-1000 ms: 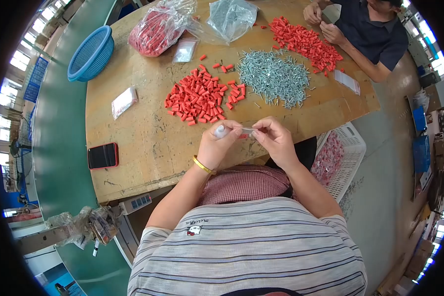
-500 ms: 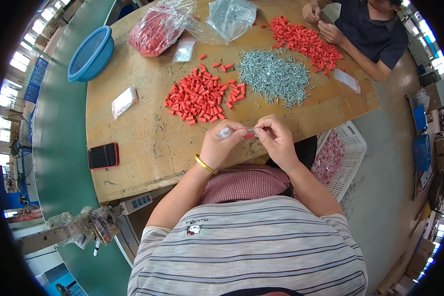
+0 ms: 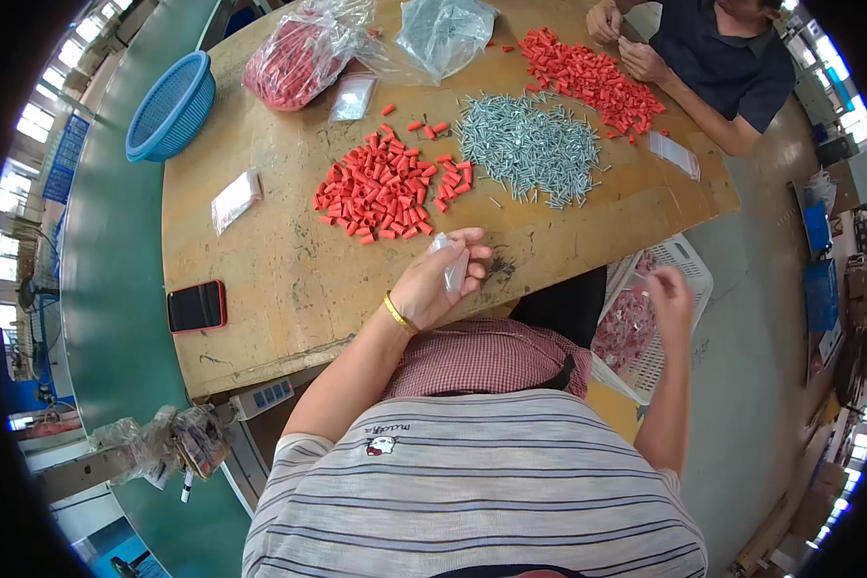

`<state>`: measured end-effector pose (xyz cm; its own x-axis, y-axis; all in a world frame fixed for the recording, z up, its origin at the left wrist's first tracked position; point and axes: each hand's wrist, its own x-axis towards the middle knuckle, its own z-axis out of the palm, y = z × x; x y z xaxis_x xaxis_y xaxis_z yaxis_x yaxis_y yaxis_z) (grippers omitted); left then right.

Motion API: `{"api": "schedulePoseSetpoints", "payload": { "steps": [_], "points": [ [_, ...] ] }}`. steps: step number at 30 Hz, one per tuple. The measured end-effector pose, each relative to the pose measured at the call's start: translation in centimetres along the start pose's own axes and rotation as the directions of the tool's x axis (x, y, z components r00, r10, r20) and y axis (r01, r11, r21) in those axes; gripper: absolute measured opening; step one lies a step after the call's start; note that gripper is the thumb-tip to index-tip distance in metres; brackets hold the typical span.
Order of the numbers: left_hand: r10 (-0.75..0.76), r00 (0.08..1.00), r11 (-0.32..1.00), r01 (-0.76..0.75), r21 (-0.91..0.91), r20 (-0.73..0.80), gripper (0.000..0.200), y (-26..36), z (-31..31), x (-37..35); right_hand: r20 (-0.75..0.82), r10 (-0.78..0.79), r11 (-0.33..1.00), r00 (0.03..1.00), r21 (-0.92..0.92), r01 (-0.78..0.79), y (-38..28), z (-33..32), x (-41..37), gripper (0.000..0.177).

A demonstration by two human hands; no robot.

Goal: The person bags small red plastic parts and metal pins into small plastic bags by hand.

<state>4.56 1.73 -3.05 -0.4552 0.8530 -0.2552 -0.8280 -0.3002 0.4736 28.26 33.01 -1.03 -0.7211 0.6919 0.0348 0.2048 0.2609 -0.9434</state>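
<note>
My left hand (image 3: 435,281) is at the table's front edge, fingers curled around a small clear plastic bag (image 3: 455,274). Just beyond it lies a pile of red plastic sleeves (image 3: 376,188). Right of these is a heap of silvery screws (image 3: 530,149). My right hand (image 3: 674,297) hangs off the table's right side, above a white plastic basket (image 3: 701,275) holding many small bags with red contents (image 3: 624,332). Its fingers are bent together, and I cannot tell what is in them.
A phone (image 3: 197,306), flat plastic bags (image 3: 236,200) and a blue basket (image 3: 171,108) rest on my left. At the back sits a large bag of red pieces (image 3: 294,63). Across the table, a person (image 3: 718,58) handles something small beside another red pile (image 3: 592,82).
My hands have parted. The right one has swung from the table edge rightward and down over the white basket; the left has turned, showing the clear bag in its palm.
</note>
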Motion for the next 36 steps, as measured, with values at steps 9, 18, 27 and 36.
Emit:
{"api": "schedulePoseSetpoints", "payload": {
  "steps": [9,18,27,36],
  "points": [
    [0.046,0.998,0.997,-0.042,0.072,-0.053,0.018,-1.0,1.3,0.1,0.295,-0.096,0.976,0.951,-0.158,0.148,-6.0,11.1,-1.4,0.02],
    [0.124,0.99,0.969,-0.106,0.225,-0.071,0.014,-1.1,1.0,-1.2,0.573,-0.291,0.936,0.766,0.006,0.352,-7.3,18.8,-0.7,0.019],
    [0.253,0.926,0.94,-0.167,0.296,-0.28,0.013,0.6,0.0,-1.7,0.502,0.201,0.876,0.841,0.292,-0.383,-6.4,17.9,-0.5,0.017],
    [0.133,0.968,0.984,-0.103,0.147,-0.212,0.015,0.3,1.4,-2.2,0.432,0.251,0.862,0.866,0.307,-0.403,-6.3,18.7,-0.3,0.016]
  ]
}}
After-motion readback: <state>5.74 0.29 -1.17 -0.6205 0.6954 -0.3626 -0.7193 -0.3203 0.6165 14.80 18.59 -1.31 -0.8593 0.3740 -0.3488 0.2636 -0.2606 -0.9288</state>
